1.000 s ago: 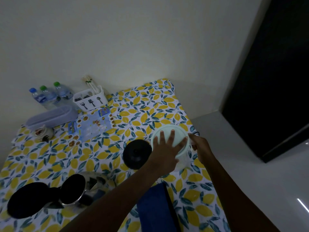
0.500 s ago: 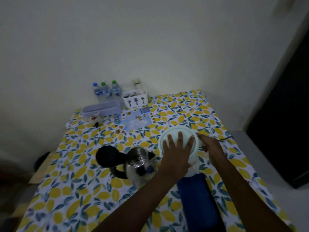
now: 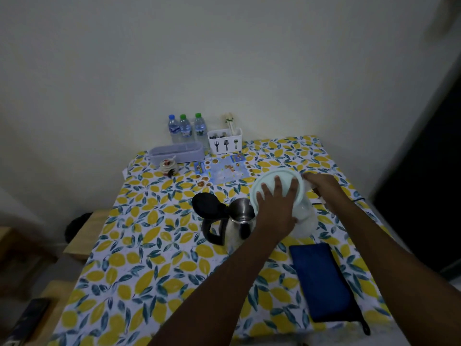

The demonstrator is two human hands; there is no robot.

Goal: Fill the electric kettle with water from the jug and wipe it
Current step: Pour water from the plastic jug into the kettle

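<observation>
Steel kettle (image 3: pixel 240 222) now touching tilted jug (image 3: pixel 279 193); left hand (image 3: pixel 277 208) flat on lid, right hand (image 3: pixel 321 184) gripping handle.

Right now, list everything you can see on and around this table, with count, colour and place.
tablecloth: one, white with yellow lemons, covering the table
kettle: one, steel with black handle, lid open, table middle
jug: one, clear with pale lid, tilted toward the kettle, right of it
blue cloth: one, folded, near right
water bottles: three, one blue cap, two green, by the wall
cutlery holder: one, white, right of the bottles
lidded box: one, lilac, far left
sticker sheet: one, light blue, in front of the holder
left hand: fingers spread on the jug lid
right hand: at the jug's far side
</observation>
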